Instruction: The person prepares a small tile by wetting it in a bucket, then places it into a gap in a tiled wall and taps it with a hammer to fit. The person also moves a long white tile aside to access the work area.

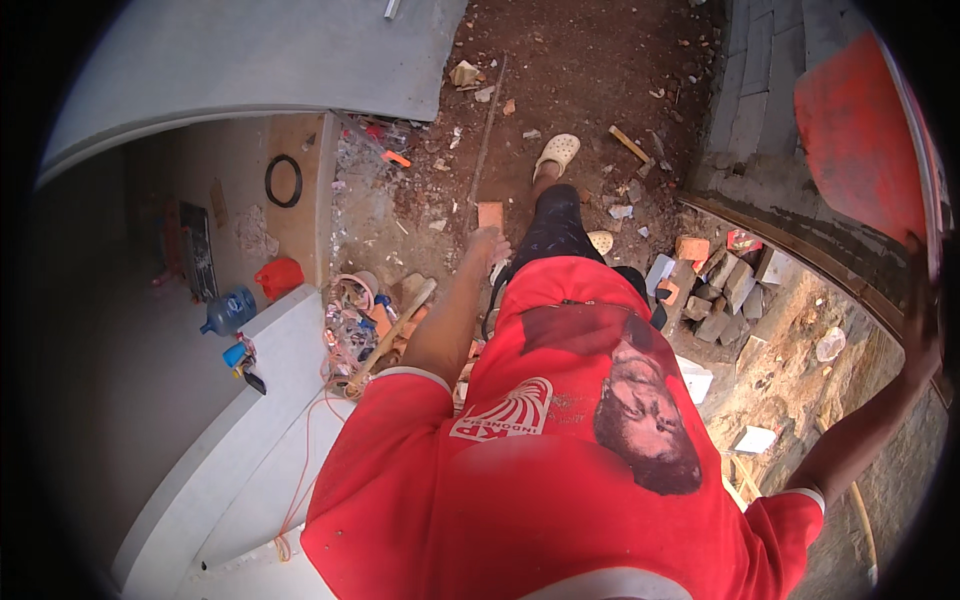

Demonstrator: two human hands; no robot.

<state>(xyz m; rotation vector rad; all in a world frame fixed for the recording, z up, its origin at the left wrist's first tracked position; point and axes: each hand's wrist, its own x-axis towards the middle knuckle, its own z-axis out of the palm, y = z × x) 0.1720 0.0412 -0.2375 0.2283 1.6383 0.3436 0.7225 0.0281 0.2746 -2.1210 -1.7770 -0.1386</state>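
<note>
My left hand (pixel 488 248) grips a small orange brick (pixel 490 214) beside my dark-trousered leg (pixel 560 225). My right hand (pixel 922 310) is raised at the far right, shadowed, against the edge of a curved ledge beside a red panel (pixel 855 135); whether its fingers grip anything is hard to make out. My feet are in cream perforated clogs (pixel 556 155), one ahead on the dirt, the other partly hidden by my leg.
Broken blocks (pixel 730 295) lie at right below a grey block wall (pixel 755 90). At left are a white low wall (pixel 230 440), a blue water jug (pixel 230 311), a red bag (pixel 278 277) and rubble (pixel 355 310) with a wooden stick. Debris dots the dirt path (pixel 520 70).
</note>
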